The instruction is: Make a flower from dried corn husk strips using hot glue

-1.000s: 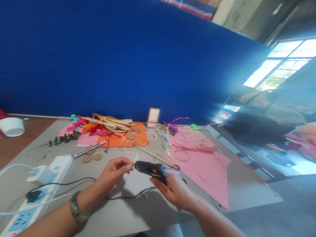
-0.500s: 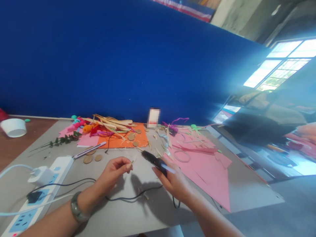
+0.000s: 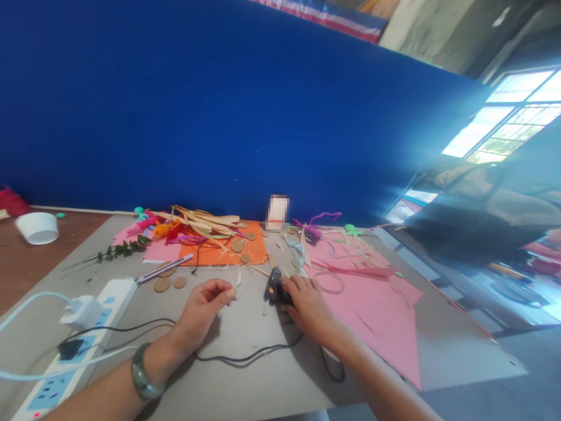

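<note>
My left hand (image 3: 205, 304) hovers just above the grey table (image 3: 245, 374), its fingers pinched on a small pale straw piece (image 3: 236, 283). A green bangle (image 3: 141, 374) sits on that wrist. My right hand (image 3: 309, 307) rests on the table with its fingers wrapped around a black glue gun (image 3: 275, 289), which stands nose-down on the surface. The gun's black cord (image 3: 245, 356) loops back toward me across the table. The two hands are a short gap apart.
A white power strip (image 3: 83, 327) with a plugged charger lies at the left. Pink paper sheets (image 3: 372, 304) lie to the right, an orange sheet (image 3: 219, 251) with straw strips, round discs and pipe cleaners behind. A white bowl (image 3: 38, 227) sits far left. A blue wall stands behind.
My right hand has carried the glue gun away from my left hand's piece and lowered it onto the table further back. My left hand has stayed nearly in place, still pinching.
</note>
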Available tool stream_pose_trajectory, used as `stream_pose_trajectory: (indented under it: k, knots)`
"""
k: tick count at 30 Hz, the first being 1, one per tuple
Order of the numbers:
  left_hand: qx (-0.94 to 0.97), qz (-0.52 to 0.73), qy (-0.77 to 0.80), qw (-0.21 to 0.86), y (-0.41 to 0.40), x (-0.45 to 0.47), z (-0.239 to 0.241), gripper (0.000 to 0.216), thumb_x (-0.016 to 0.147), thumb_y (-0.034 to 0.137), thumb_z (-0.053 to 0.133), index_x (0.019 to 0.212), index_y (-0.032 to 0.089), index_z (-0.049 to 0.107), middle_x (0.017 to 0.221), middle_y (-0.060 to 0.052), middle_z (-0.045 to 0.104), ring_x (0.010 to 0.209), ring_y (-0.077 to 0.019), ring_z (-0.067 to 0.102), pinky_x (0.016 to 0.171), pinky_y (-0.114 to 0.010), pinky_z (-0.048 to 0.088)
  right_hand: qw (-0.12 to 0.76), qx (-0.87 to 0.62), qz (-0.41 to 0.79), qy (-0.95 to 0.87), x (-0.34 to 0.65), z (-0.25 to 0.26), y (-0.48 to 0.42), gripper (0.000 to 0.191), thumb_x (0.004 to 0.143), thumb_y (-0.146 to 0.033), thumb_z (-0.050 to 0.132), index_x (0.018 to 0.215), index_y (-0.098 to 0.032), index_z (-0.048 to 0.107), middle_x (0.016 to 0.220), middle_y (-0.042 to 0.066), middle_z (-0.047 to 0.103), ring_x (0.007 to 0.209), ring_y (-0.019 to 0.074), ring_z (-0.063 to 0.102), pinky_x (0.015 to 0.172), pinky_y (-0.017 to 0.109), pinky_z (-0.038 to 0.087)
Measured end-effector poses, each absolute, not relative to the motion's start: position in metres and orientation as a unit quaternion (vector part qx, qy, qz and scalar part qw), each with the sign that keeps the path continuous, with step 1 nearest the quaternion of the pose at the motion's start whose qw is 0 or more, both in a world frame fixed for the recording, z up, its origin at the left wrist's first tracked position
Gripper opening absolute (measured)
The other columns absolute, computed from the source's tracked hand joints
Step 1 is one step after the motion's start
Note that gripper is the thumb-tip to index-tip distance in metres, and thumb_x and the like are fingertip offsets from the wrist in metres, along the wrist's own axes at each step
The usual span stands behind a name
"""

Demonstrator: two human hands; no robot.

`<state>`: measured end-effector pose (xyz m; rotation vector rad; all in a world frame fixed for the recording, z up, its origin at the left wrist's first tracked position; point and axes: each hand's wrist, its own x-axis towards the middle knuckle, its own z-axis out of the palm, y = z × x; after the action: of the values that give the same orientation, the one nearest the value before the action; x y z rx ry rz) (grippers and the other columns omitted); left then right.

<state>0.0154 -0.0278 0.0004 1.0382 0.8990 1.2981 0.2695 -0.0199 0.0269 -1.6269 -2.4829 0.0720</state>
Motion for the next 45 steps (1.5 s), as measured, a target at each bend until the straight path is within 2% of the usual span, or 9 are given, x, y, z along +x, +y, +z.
stream_pose_trajectory:
  k: [2, 5, 7, 9, 12, 17, 23, 45]
  knots:
    - [0.452, 0.554, 0.398, 0.575, -0.029, 0.015, -0.001, 0.018, 0.070, 0.031, 0.076, 0.068, 0.016, 0.065, 0.061, 0.002, 0.061, 0.059, -0.0105, 0.051, 0.061, -0.022, 0.042, 0.175, -0.479, 0.094, -0.855, 0.257, 0.040, -0.028, 0.043, 0.078, -0.016, 0.061, 0.121, -0.018, 0.055, 0.116, 0.013, 0.058, 0.107, 0.0273, 0.052, 0.096, 0.045, 0.034]
    - [0.477, 0.554, 0.416, 0.540, -0.030, 0.013, -0.007, 0.018, 0.072, 0.032, 0.075, 0.071, 0.016, 0.066, 0.064, 0.001, 0.061, 0.061, -0.0112, 0.052, 0.063, -0.022, 0.043, 0.288, -0.438, 0.251, -0.814, 0.229, 0.052, -0.033, 0.038, 0.077, -0.028, 0.068, 0.113, -0.018, 0.059, 0.097, 0.008, 0.065, 0.089, 0.0203, 0.059, 0.084, 0.036, 0.043]
    - [0.499, 0.559, 0.424, 0.509, -0.031, 0.012, -0.010, 0.017, 0.073, 0.032, 0.074, 0.073, 0.016, 0.067, 0.068, 0.000, 0.063, 0.066, -0.0125, 0.055, 0.066, -0.023, 0.044, 0.317, -0.429, 0.357, -0.767, 0.209, 0.052, -0.031, 0.041, 0.070, -0.028, 0.074, 0.108, -0.016, 0.062, 0.089, 0.006, 0.066, 0.079, 0.0171, 0.059, 0.076, 0.032, 0.046]
    - [0.513, 0.561, 0.427, 0.489, -0.031, 0.011, -0.009, 0.016, 0.074, 0.032, 0.073, 0.073, 0.016, 0.067, 0.071, -0.001, 0.065, 0.069, -0.0139, 0.057, 0.069, -0.024, 0.045, 0.341, -0.424, 0.439, -0.715, 0.193, 0.049, -0.025, 0.037, 0.069, -0.026, 0.074, 0.103, -0.015, 0.064, 0.083, 0.004, 0.067, 0.071, 0.0140, 0.058, 0.073, 0.030, 0.047]
    - [0.523, 0.558, 0.422, 0.487, -0.031, 0.011, -0.007, 0.017, 0.075, 0.032, 0.071, 0.072, 0.016, 0.066, 0.071, -0.002, 0.066, 0.072, -0.0155, 0.059, 0.071, -0.025, 0.046, 0.388, -0.411, 0.494, -0.661, 0.180, 0.042, -0.019, 0.030, 0.068, -0.024, 0.073, 0.096, -0.015, 0.065, 0.079, 0.002, 0.066, 0.069, 0.0128, 0.056, 0.071, 0.029, 0.047]
    - [0.530, 0.555, 0.425, 0.481, -0.031, 0.012, -0.008, 0.016, 0.076, 0.032, 0.070, 0.073, 0.017, 0.067, 0.073, -0.002, 0.067, 0.072, -0.0151, 0.060, 0.072, -0.025, 0.046, 0.453, -0.404, 0.489, -0.627, 0.175, 0.039, -0.022, 0.015, 0.069, -0.021, 0.071, 0.082, -0.017, 0.065, 0.078, 0.001, 0.064, 0.069, 0.0120, 0.056, 0.071, 0.027, 0.047]
    - [0.522, 0.550, 0.446, 0.475, -0.031, 0.013, -0.011, 0.018, 0.075, 0.034, 0.071, 0.073, 0.016, 0.067, 0.069, -0.001, 0.066, 0.068, -0.0147, 0.059, 0.068, -0.024, 0.047, 0.449, -0.421, 0.471, -0.632, 0.176, 0.038, -0.023, 0.008, 0.070, -0.020, 0.069, 0.075, -0.016, 0.064, 0.070, 0.001, 0.064, 0.067, 0.0125, 0.057, 0.069, 0.026, 0.047]
    - [0.557, 0.533, 0.481, 0.418, -0.032, 0.015, -0.015, 0.018, 0.076, 0.034, 0.069, 0.071, 0.017, 0.066, 0.070, -0.003, 0.066, 0.070, -0.0168, 0.060, 0.069, -0.027, 0.047, 0.449, -0.450, 0.438, -0.636, 0.175, 0.033, -0.024, 0.002, 0.071, -0.019, 0.065, 0.070, -0.017, 0.064, 0.066, 0.000, 0.064, 0.064, 0.0128, 0.057, 0.066, 0.025, 0.048]
